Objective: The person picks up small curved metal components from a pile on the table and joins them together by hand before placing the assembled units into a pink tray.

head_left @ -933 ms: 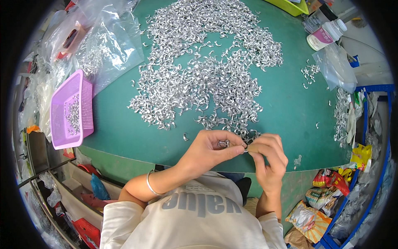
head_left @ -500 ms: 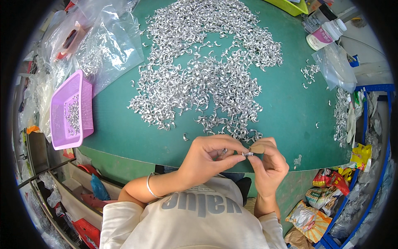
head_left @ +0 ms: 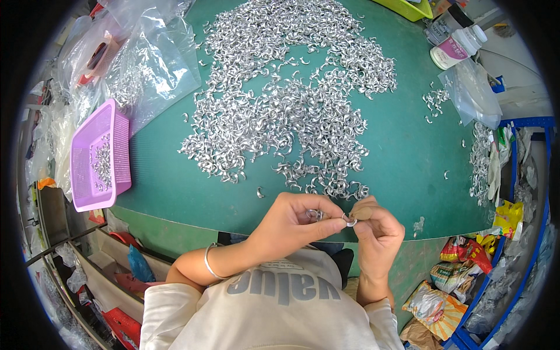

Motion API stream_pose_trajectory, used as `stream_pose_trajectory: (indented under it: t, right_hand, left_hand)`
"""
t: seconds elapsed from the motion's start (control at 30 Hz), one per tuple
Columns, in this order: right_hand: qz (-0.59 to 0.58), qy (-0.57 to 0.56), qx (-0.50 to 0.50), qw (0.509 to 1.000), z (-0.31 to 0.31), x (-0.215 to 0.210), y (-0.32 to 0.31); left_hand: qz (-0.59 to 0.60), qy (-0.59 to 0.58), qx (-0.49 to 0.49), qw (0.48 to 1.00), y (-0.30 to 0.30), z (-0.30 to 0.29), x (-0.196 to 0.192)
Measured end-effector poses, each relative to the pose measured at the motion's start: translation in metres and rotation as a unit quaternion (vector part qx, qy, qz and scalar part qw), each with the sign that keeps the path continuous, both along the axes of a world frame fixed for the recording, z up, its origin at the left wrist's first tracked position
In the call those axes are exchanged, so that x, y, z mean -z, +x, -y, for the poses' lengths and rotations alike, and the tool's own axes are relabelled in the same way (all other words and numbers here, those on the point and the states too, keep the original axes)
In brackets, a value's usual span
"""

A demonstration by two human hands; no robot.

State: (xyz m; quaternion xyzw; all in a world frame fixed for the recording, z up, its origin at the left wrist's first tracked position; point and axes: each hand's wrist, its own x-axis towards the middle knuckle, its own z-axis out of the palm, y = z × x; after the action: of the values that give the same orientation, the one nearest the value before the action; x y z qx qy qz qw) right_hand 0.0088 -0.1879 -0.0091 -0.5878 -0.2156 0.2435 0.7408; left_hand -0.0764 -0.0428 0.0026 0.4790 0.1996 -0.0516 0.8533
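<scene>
Fingertips of my left hand (head_left: 294, 224) and my right hand (head_left: 378, 233) meet at the near edge of the green table. Between them they pinch one small curved silver metal piece (head_left: 351, 223). More such pieces (head_left: 315, 214) show tucked in the curl of my left fingers. A brown covering (head_left: 363, 211) wraps a right fingertip. Just beyond my hands spreads a large heap of crescent-shaped silver pieces (head_left: 280, 122). One loose crescent (head_left: 260, 192) lies left of the heap's near end.
A pink-purple basket (head_left: 121, 157) with some silver pieces stands at the left, beside clear plastic bags (head_left: 157, 70). Bottles (head_left: 458, 48), a plastic bag (head_left: 475, 96) and a smaller group of pieces (head_left: 436, 104) are at the right. A blue rack (head_left: 528, 245) stands off the table's right side.
The silver piece at my fingertips has turned, and its curve now shows more. My right fingers have dipped slightly nearer to me; my left hand has barely moved.
</scene>
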Motion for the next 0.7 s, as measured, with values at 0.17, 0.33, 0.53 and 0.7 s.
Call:
stream_pose_trajectory:
  t: [0.17, 0.33, 0.53, 0.7]
  right_hand:
    - [-0.029, 0.011, -0.011, 0.999, 0.001, 0.002, -0.002]
    - [-0.019, -0.052, 0.014, 0.998, 0.000, 0.005, 0.011]
    - [0.406, -0.336, 0.097, 0.844, -0.017, 0.021, 0.066]
    - [0.474, -0.405, 0.082, 0.778, -0.023, 0.033, 0.070]
  left_hand:
    - [-0.019, -0.080, 0.013, 0.996, 0.001, -0.001, 0.002]
    - [-0.092, -0.348, -0.007, 0.933, 0.006, -0.001, 0.011]
    - [0.038, -0.263, 0.025, 0.964, 0.000, -0.005, 0.015]
    - [-0.008, -0.214, -0.034, 0.976, 0.003, -0.004, 0.013]
